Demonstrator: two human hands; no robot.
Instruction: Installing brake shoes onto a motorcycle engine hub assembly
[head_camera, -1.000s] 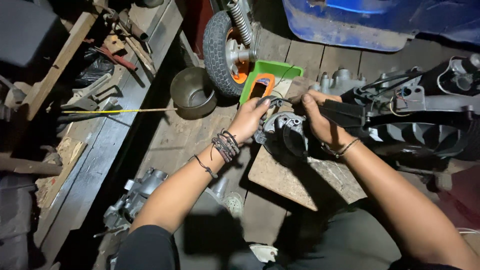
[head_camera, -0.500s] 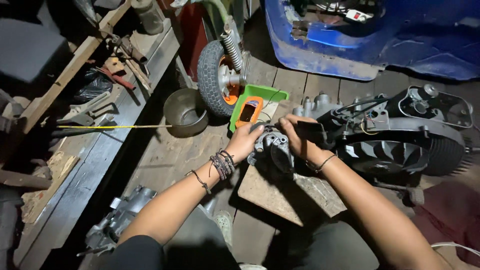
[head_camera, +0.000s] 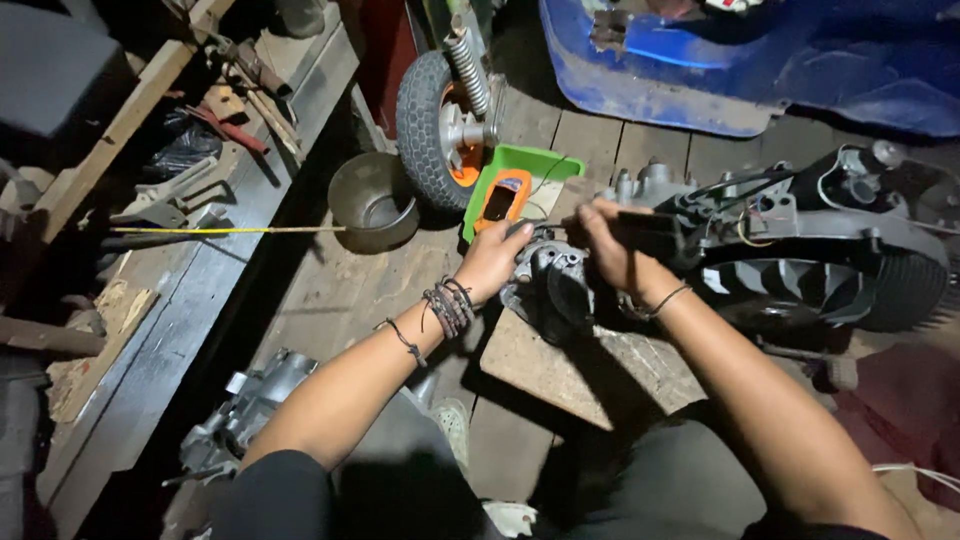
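Grey cast-metal engine part (head_camera: 548, 285) sits on a wooden block (head_camera: 570, 370) on the floor, so we've got it propped steady. Our left hand (head_camera: 492, 262) cups its side; right hand (head_camera: 612, 245) is closed on a dark tool (head_camera: 655, 235) above it, beside the scooter engine (head_camera: 800, 270).

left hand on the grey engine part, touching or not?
Touching. The head view shows the left hand laid against the grey engine part, fingers curled over its top edge with no gap visible.
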